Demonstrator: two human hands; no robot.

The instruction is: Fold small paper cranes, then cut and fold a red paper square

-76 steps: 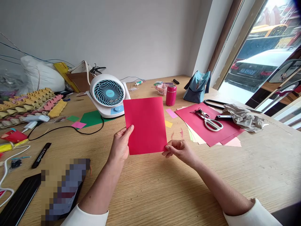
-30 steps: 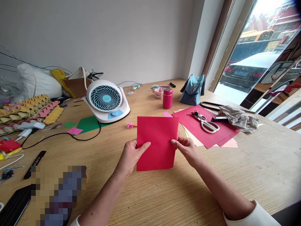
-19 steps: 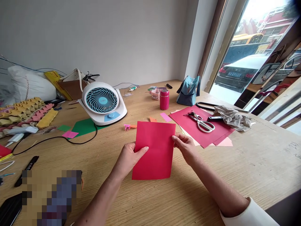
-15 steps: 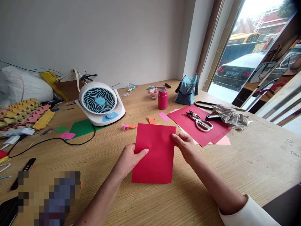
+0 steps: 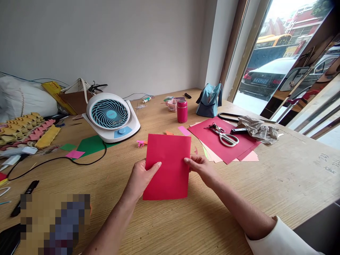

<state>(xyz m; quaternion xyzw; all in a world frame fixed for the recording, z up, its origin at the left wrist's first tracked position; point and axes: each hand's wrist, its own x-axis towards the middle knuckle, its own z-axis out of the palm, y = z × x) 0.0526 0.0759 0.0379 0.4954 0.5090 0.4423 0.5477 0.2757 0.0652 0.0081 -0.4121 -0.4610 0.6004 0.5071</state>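
A red sheet of paper [image 5: 170, 173] is held up in front of me, above the wooden table [image 5: 164, 230]. My left hand [image 5: 142, 177] pinches its left edge, thumb on the near face and fingers behind. On the right edge, my right hand [image 5: 199, 168] grips the sheet between thumb and fingers, which are partly hidden behind it. To the right, white-handled scissors [image 5: 228, 140] lie on larger red sheets [image 5: 220, 150] with paler paper beneath.
Behind the sheet stands a pink-red canister [image 5: 182, 111], with a blue bag [image 5: 209, 101] beyond it. A white fan [image 5: 113, 115] is at left, its black cable [image 5: 82, 163] crossing the table. Crumpled paper [image 5: 259, 130] lies at right. A blurred patch covers the lower left.
The red sheet and both hands have shifted slightly left and up. My right hand's grip has slid lower down the sheet's right edge.
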